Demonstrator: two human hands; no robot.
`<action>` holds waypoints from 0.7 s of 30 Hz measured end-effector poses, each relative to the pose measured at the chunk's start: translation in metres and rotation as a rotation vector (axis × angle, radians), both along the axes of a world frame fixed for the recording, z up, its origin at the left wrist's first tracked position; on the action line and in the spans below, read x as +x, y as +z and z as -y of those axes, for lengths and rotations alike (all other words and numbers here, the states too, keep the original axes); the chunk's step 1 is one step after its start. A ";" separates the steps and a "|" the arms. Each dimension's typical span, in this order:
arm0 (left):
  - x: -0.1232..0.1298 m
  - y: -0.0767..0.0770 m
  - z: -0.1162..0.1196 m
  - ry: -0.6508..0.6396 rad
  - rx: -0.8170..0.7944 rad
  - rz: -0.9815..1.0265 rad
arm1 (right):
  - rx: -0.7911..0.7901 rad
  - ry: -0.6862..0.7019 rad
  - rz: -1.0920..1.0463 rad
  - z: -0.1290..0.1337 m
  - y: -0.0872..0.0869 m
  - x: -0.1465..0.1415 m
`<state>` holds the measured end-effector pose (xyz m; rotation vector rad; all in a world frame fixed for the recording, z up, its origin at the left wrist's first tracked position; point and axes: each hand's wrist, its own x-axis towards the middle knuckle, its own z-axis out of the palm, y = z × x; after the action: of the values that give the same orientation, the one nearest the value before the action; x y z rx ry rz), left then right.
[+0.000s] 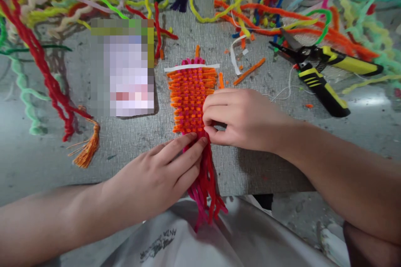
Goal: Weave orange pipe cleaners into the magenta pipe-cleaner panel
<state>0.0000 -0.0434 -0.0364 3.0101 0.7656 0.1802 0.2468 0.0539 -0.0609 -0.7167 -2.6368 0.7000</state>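
A woven pipe-cleaner strip lies on the table in front of me, with orange stems crossing pink and red ones. Across its top runs a white strip. The loose pink and red stems hang toward me over the table edge. My left hand lies over these stems just below the weave, its fingers stretched out and flat. At the weave's lower right edge, my right hand has thumb and fingertips closed in a pinch. Its fingertips partly hide that edge.
Black-and-yellow cutters lie with blades apart at the right, near a cut orange piece. A blurred-out flat object sits left of the weave. An orange tassel and piled colourful pipe cleaners lie farther left.
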 end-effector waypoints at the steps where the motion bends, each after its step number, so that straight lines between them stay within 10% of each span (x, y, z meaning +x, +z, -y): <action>1: 0.000 0.000 0.000 0.001 0.003 -0.001 | 0.005 0.001 0.000 0.000 0.000 0.000; 21: -0.003 0.006 0.004 0.006 0.011 -0.012 | -0.076 -0.033 0.016 0.000 0.005 -0.005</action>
<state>-0.0033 -0.0476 -0.0304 3.0226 0.7777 0.1668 0.2417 0.0542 -0.0559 -0.7874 -2.6187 0.7916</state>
